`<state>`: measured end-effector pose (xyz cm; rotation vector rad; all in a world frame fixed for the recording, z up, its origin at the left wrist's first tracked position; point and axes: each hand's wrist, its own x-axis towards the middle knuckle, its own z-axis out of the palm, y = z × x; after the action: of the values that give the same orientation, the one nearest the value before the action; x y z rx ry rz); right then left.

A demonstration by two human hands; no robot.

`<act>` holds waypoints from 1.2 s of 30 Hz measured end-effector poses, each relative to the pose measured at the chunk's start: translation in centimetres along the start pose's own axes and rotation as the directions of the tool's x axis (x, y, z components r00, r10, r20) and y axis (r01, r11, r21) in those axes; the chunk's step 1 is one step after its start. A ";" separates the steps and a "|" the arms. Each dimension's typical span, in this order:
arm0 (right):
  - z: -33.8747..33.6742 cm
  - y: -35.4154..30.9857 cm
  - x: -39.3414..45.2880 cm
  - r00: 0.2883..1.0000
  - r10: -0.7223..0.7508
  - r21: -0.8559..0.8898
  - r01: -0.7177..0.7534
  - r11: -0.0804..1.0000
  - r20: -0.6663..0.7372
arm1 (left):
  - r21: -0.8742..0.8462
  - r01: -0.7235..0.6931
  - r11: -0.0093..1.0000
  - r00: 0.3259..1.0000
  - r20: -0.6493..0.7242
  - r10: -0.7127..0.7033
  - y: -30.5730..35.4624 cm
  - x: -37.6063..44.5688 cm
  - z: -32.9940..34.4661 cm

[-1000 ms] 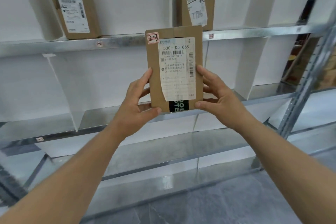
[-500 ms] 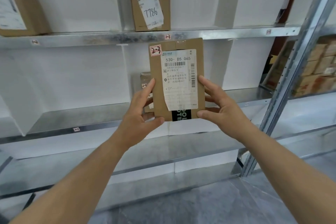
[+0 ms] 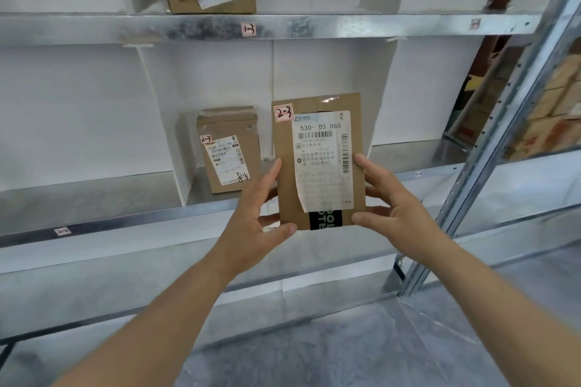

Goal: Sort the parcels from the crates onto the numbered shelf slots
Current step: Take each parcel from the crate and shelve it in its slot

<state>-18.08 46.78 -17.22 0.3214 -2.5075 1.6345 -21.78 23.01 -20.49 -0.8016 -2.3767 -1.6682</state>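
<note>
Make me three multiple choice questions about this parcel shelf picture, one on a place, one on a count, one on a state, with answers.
1. Where does the small parcel tagged 2-3 stand?
A. top shelf
B. middle shelf, left of the held parcel
C. floor

2. How many hands grip the held parcel?
A. none
B. one
C. two

3. The held parcel's white label is:
A. peeling at its lower left
B. missing
C. fully black

Answers:
B, the small parcel stands there.
C, left hand and right hand grip the held parcel.
A, the label corner curls up.
</note>
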 end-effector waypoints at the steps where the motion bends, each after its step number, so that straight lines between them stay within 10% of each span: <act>1: -0.4 0.4 0.9 1.000 0.002 0.001 -0.002 1.000 0.005 | -0.001 0.003 1.000 1.000 -0.006 -0.003 -0.5 0.9 0.3; 25: -3.0 15.3 15.8 0.976 -0.133 -0.227 0.170 0.959 0.170 | 0.223 0.175 0.959 0.984 -0.059 -0.166 -12.4 12.8 7.3; 36: -1.6 24.8 22.2 0.936 -0.352 -0.260 0.348 0.901 0.032 | 0.353 0.119 0.928 0.983 -0.176 -0.059 -18.9 17.7 9.9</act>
<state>-45.71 55.61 -33.61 0.6779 -2.4343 1.1508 -44.18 33.40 -33.04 -0.4799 -2.5241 -1.2064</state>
